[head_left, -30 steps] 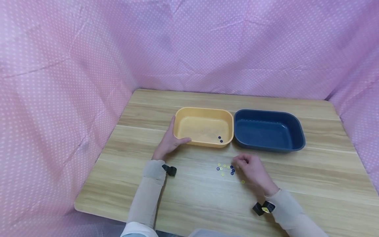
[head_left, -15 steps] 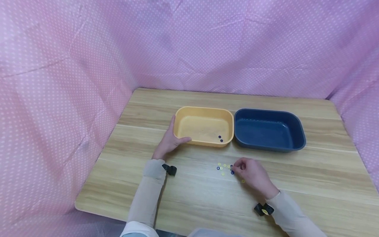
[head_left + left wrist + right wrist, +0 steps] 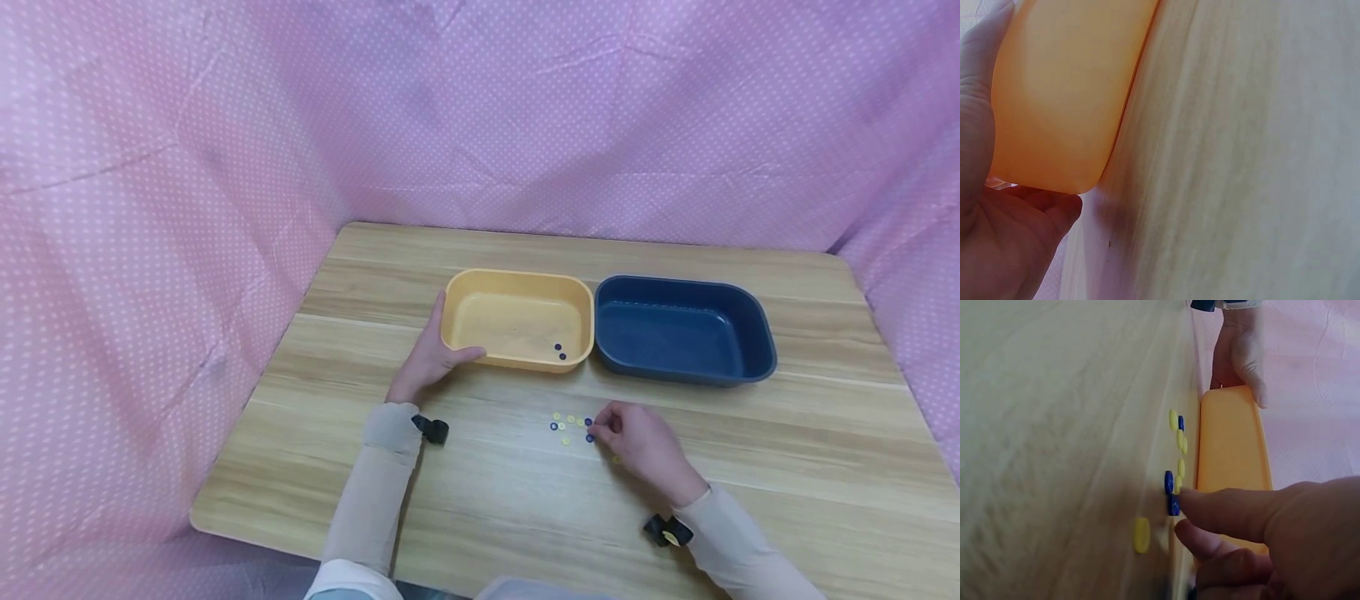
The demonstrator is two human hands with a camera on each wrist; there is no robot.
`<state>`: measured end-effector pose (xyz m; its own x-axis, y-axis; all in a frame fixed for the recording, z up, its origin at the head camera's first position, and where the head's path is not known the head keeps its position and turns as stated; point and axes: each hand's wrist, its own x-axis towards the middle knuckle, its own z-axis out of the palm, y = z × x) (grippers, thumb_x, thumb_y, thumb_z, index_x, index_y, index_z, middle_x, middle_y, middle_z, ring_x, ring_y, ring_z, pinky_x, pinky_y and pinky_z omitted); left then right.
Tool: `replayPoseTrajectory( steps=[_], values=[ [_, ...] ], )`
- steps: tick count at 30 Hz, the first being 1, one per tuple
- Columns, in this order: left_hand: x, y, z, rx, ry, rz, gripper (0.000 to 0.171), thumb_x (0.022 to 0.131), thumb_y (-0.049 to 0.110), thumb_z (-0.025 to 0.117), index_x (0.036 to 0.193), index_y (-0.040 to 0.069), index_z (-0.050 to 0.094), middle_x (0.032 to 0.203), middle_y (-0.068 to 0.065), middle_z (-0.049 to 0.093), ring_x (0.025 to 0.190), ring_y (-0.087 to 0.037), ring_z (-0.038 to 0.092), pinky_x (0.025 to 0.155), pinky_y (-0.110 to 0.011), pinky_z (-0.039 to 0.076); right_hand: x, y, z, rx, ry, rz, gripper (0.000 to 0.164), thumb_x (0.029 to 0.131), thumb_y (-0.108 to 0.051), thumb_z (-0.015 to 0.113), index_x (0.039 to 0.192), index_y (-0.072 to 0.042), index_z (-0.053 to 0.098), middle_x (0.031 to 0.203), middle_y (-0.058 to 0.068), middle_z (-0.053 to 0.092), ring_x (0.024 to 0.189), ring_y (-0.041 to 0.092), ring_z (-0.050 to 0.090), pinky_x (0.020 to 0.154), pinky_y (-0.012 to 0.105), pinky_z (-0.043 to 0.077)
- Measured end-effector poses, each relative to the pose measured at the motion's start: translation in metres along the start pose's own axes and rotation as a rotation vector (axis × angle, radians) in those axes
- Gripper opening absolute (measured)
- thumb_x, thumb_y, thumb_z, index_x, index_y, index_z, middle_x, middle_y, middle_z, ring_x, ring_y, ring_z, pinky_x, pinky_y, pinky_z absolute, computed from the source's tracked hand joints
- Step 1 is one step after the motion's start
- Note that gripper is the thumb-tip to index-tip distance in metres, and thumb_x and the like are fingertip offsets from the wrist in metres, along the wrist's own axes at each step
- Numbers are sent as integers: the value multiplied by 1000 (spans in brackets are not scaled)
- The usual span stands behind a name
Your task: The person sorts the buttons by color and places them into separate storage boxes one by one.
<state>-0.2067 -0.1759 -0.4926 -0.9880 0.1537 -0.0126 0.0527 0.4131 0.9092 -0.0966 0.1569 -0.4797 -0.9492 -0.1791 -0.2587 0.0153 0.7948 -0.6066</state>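
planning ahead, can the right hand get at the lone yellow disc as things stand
Probably yes: the lone yellow disc lies on the table near the right hand, apart from the other discs, nothing on it.

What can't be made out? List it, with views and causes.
Head: some fingers of the left hand, behind the yellow bin.
Head: palm of the right hand, under its back.
Head: surface detail of the yellow discs, too small.
Left wrist: yellow bin's far end, beyond the top edge.

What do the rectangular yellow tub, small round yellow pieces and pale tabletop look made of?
Rectangular yellow tub: likely satin plastic, given even colour and rounded corners. Small round yellow pieces: probably plastic, uniformly coloured; finish unclear. Pale tabletop: possibly wood or laminate; streaked grain, soft sheen.
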Motion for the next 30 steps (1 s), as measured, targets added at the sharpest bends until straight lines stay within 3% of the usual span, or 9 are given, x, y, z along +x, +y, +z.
replayPoseTrajectory(
  steps=[11, 24, 30],
  values=[
    [-1, 0, 0, 7, -7, -5, 134, 65, 42, 90, 157, 17, -4, 155, -10, 29, 127, -25, 43, 113, -40, 27, -2, -3, -1, -87, 1, -21, 9, 87, -16, 73, 80, -16, 68, 69, -6, 59, 63, 15, 48, 56, 30, 36],
    [-1, 0, -1, 19, -9, -24, 135, 64, 44, 90, 157, 19, -5, 157, -7, 26, 129, -24, 41, 113, -41, 25, -10, -14, -5, -242, -38, -49, 9, 84, -18, 75, 79, -17, 67, 73, -6, 62, 67, 13, 53, 63, 37, 45],
    [-1, 0, 0, 21, -8, -26, 135, 64, 45, 90, 157, 19, -5, 156, -9, 28, 128, -25, 43, 113, -42, 26, -8, -13, -3, -249, -27, -53, 8, 85, -17, 74, 84, -16, 66, 74, -6, 60, 67, 14, 53, 62, 37, 44]
  ],
)
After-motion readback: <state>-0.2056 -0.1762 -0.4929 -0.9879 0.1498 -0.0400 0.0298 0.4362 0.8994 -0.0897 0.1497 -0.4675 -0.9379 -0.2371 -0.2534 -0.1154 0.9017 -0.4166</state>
